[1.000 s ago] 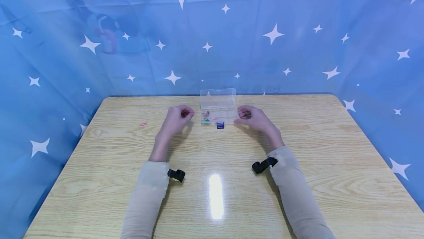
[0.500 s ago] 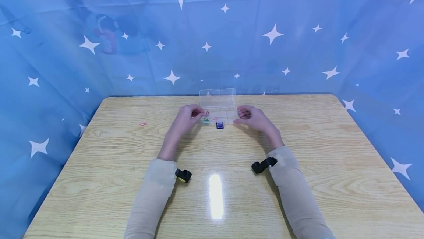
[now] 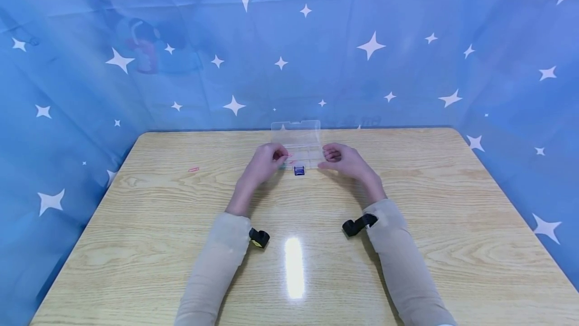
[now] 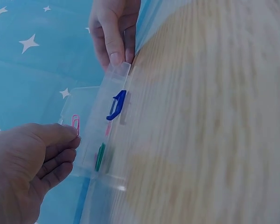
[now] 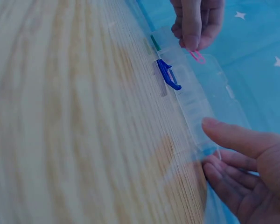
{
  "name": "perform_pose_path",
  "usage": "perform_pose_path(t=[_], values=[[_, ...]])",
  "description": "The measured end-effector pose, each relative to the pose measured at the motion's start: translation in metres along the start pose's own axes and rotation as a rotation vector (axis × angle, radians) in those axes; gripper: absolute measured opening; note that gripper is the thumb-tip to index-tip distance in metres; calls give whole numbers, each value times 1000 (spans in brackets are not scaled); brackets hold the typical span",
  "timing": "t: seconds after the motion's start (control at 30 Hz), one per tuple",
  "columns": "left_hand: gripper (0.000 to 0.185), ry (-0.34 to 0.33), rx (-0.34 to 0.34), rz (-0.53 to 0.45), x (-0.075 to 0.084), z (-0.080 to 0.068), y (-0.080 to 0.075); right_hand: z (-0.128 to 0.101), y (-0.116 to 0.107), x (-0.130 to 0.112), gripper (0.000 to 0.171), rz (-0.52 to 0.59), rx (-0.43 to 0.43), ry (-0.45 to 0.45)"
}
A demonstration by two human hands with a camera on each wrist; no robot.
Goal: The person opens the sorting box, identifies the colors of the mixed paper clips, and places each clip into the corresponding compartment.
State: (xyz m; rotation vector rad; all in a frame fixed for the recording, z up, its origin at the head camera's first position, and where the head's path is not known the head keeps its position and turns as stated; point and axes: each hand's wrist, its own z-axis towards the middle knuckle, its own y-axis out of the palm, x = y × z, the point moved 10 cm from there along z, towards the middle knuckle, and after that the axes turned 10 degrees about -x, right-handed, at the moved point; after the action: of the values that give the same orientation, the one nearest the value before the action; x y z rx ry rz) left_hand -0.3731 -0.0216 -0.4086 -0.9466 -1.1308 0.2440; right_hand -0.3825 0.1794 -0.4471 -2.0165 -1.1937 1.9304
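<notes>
Nearest on the wooden surface (image 3: 135,245) lie two beige sleeves (image 3: 212,270), each with a small black camera strapped at the wrist. Farther on, the left hand (image 3: 264,161) hovers at the left end of a clear plastic box (image 3: 304,154). Its fingers (image 4: 56,156) are curled, and the thumb and forefinger pinch a pink paper clip (image 4: 75,122) over the box's left compartments. The right hand (image 3: 345,159) sits at the box's right end, thumb and fingers (image 4: 115,44) gripping that end wall.

The box stands in the middle of the surface, towards its far edge, with its lid (image 3: 296,132) swung up and back. A blue latch (image 3: 299,170) hangs from the middle of its near wall. Inside, a green paper clip (image 4: 100,156) lies in a near-left compartment, and something pink shows in a compartment near the middle; what it is cannot be told.

Well apart to the left, another pink paper clip (image 3: 194,169) lies alone on the surface. Behind the far edge hangs a blue cloth (image 3: 407,65) printed with white stars.
</notes>
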Motion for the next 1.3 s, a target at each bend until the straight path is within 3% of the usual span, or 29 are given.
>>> perform_pose_path(t=[0.7,0.9,1.3], values=[[10,12,-12,-11,3,2,5,-1,0,0,62,-9,-2,-2],[11,16,7,-35,5,-3,-2,0,0,-1,63,-7,-1,-5],[11,-17,43,-51,-8,-19,-20,-1,1,-2,63,-2,-5,-6]])
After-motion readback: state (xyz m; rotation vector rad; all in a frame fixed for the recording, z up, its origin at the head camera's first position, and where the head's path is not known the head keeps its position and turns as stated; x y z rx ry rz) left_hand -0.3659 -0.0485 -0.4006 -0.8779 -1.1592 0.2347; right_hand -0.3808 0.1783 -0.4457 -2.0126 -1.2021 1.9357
